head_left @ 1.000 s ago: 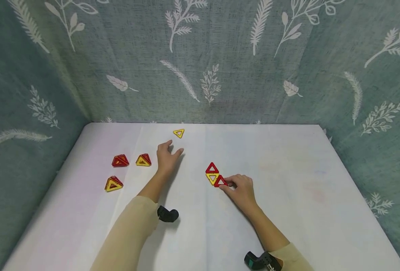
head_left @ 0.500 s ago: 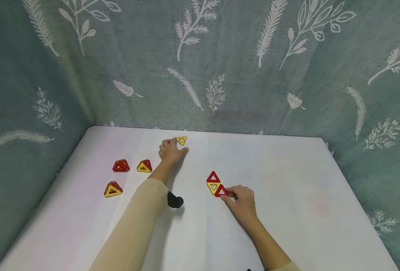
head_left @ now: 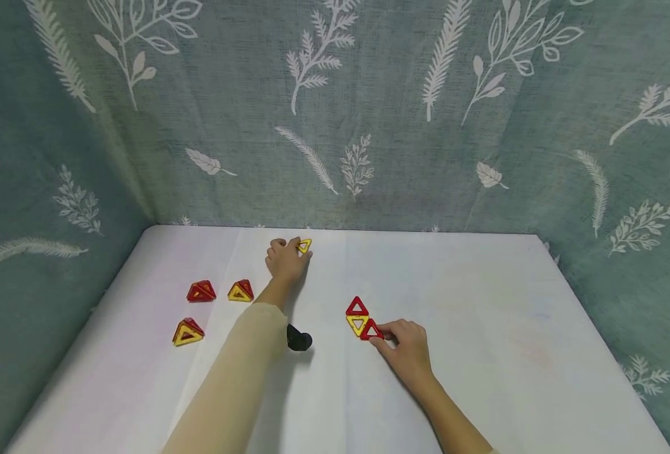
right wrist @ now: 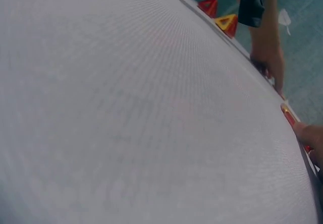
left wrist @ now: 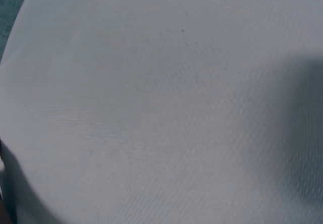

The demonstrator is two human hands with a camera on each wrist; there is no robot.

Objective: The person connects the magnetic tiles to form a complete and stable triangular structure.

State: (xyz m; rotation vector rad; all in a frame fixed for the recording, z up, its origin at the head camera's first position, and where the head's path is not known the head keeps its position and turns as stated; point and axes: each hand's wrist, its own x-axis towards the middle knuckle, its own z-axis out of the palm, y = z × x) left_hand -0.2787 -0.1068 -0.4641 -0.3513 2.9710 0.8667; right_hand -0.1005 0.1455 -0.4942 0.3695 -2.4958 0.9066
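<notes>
At the table's far side, my left hand (head_left: pixel 286 260) pinches a small yellow triangular magnetic tile (head_left: pixel 306 244) between thumb and index finger. My right hand (head_left: pixel 407 350) grips the right corner of a red triangular tile (head_left: pixel 371 337) lying flat. That tile adjoins a yellow triangle (head_left: pixel 351 320), which has another red triangle (head_left: pixel 357 302) above it, forming a flat strip. In the right wrist view, fingers (right wrist: pixel 312 135) touch the strip's edge at the right border. The left wrist view shows mostly bare tabletop, with the held tile out of sight.
Three small pyramids of joined tiles stand at left: a red one (head_left: pixel 201 292), a red-and-yellow one (head_left: pixel 241 291) and a nearer yellow-and-red one (head_left: pixel 188 332). The white table (head_left: pixel 482 302) meets patterned green cloth (head_left: pixel 244 157) behind and at the sides.
My left hand has reached forward to the yellow tile and closed its thumb and finger on it. My right hand stays at the red tile. The head view has tilted slightly.
</notes>
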